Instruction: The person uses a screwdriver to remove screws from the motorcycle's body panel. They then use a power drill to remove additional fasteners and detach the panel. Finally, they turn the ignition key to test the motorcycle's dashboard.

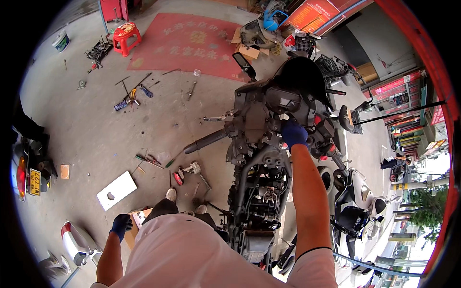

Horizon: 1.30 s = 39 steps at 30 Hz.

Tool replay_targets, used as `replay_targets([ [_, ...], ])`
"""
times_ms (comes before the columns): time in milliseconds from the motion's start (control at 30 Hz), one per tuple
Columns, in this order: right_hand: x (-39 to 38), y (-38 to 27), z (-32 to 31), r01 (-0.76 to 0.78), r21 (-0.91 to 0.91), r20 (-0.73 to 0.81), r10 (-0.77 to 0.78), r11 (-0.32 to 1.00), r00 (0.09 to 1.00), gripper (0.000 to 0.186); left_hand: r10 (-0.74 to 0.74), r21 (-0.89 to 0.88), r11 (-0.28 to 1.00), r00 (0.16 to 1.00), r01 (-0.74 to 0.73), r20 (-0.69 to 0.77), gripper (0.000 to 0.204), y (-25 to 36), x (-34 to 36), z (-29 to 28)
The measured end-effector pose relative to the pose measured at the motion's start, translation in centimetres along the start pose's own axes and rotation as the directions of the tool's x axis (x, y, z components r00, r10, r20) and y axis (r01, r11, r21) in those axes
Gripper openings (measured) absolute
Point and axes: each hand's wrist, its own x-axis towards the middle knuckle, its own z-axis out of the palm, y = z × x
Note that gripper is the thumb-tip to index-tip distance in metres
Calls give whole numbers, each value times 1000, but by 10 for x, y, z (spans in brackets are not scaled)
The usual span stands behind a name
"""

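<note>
A partly stripped black motorcycle (261,187) stands in front of me, slightly right, its inner frame and wiring exposed. My right hand (294,133), in a blue glove, reaches to the steering area behind the dark front fairing (300,79). Its fingers are bent in against the parts there, and what they pinch is hidden. Out to my left side hangs my left hand (121,224), also gloved in blue, its fingers curled and nothing showing in them. A cardboard box (139,223) is close beside that hand. The left handlebar grip (205,141) points out over the floor.
Loose tools (150,161), a white board (116,190) and T-handled wrenches (127,89) lie on the concrete. Farther off are a red mat (187,43) and a red stool (127,38). A white scooter (362,197) stands right; another vehicle's yellow-plated tail (35,182) is left.
</note>
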Motion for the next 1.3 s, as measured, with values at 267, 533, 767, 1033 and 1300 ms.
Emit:
replay_targets([
  [267, -25, 24, 2, 49, 257, 38, -61, 965, 997, 50, 24, 29, 999, 998, -26, 62, 27, 15, 4, 13],
  [533, -139, 114, 22, 178, 346, -12, -185, 921, 983, 32, 381, 779, 104, 749, -618, 543, 32, -119, 136, -110],
  [767, -341, 192, 60, -371, 269, 174, 334, 889, 927, 39, 64, 735, 284, 778, -615, 626, 29, 53, 107, -44],
  [1033, -521, 129, 52, -469, 115, 262, 429, 876, 865, 16, 36, 607, 751, 934, -260, 355, 34, 245, 116, 59],
  [1300, -575, 93, 53, -470, 30, 287, 443, 882, 849, 9, 48, 570, 711, 838, -411, 544, 35, 259, 106, 138],
])
